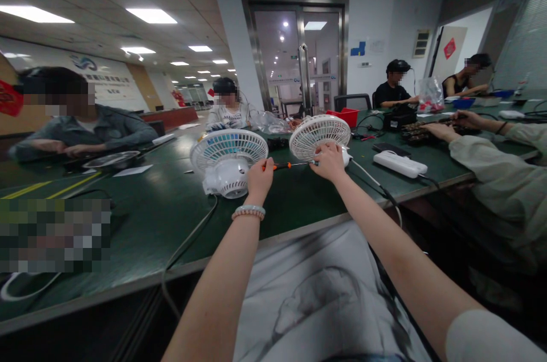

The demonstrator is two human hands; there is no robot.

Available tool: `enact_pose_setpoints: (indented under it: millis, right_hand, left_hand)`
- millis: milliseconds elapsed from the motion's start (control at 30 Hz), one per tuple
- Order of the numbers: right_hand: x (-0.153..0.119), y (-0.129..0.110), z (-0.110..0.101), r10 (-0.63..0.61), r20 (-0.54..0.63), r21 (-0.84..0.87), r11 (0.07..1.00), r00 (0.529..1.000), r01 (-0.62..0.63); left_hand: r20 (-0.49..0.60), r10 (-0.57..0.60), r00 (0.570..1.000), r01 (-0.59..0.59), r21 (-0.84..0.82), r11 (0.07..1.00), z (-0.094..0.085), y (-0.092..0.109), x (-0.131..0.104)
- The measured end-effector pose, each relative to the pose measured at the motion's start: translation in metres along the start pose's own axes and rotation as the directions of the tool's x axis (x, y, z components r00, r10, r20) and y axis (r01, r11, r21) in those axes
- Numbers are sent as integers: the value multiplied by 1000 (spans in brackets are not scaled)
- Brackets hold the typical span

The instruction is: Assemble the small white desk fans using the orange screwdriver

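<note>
My left hand (260, 178) is closed round the orange-and-black handle of a screwdriver (282, 166), its thin shaft pointing right. My right hand (330, 160) is closed at the screwdriver's far end, fingers curled together against the back of a white fan (304, 139). What lies between those fingertips is hidden. Beside my left hand a second white fan (229, 177) lies with its motor housing towards me, bluish blades showing through the grille.
Green table (141, 219) with its front edge close to me. A white power strip (399, 163), a dark phone (391, 149), a red bin (344, 116) and a black bag (400, 118) are about. Cords hang over the edge. Several people sit around; a neighbour's hands (444, 132) work at right.
</note>
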State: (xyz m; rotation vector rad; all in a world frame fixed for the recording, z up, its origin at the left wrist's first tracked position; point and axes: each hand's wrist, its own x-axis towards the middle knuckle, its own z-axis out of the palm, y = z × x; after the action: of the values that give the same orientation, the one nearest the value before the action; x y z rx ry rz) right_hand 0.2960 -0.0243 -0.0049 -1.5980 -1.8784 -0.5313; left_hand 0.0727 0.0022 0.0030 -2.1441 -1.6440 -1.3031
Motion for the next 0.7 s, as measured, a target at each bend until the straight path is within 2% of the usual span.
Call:
enact_pose_setpoints:
  millis: [167, 367, 533, 700]
  right_hand:
    - [1, -3, 1, 39, -3, 7, 999, 999, -39]
    - [2, -7, 4, 84, -50, 13, 996, 995, -83]
    - [2, -9, 6, 83, -57, -1, 997, 995, -83]
    - [1, -8, 3, 74, -68, 37, 997, 995, -72]
  left_hand:
    - [10, 24, 1000, -25, 172, 985, -5, 5, -3]
    - [190, -4, 982, -66, 360, 931, -3, 12, -8]
    - [321, -49, 946, -99, 429, 898, 6, 13, -8]
    - [402, 23, 915, -204, 415, 887, 14, 17, -13]
